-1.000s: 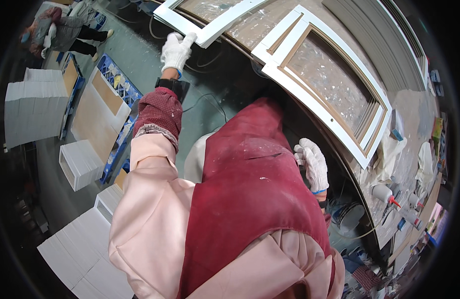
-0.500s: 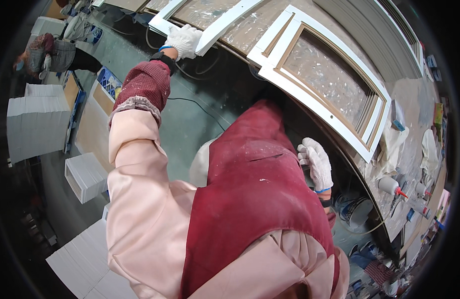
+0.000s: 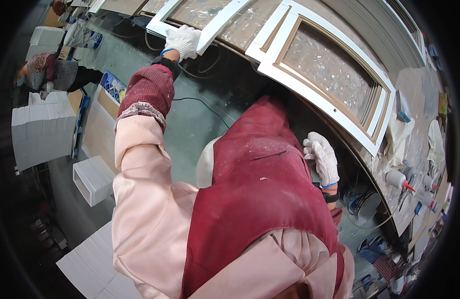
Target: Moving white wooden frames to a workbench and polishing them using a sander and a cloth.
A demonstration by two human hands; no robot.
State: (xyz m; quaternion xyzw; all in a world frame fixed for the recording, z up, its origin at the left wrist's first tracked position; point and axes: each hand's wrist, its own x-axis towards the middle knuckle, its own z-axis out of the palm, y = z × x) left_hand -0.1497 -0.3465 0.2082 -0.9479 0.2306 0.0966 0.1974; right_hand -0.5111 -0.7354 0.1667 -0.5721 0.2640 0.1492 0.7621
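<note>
My left hand (image 3: 182,42), in a white knit glove, reaches forward to the bench edge. Its fingers close over the near edge of a white frame (image 3: 216,33); the fingertips are partly hidden. My right hand (image 3: 321,157), also gloved in white, hangs beside the red apron (image 3: 255,194), fingers loosely bent and nothing visible in them. Just beyond it, a second white frame (image 3: 317,102) with tan inner edges lies on the bench, its near side along the bench's edge.
On the paint-spotted bench (image 3: 411,99) stand a white bottle with a red tip (image 3: 398,180) and cloths (image 3: 395,147). A bucket (image 3: 363,207) sits below. Stacked white panels (image 3: 43,132) and a white box-like stack (image 3: 93,179) stand left. Another person (image 3: 55,74) works at far left.
The view has shifted slightly, so the surroundings sit a little differently. My left hand stays on the white frame, and my right hand remains beside the apron.
</note>
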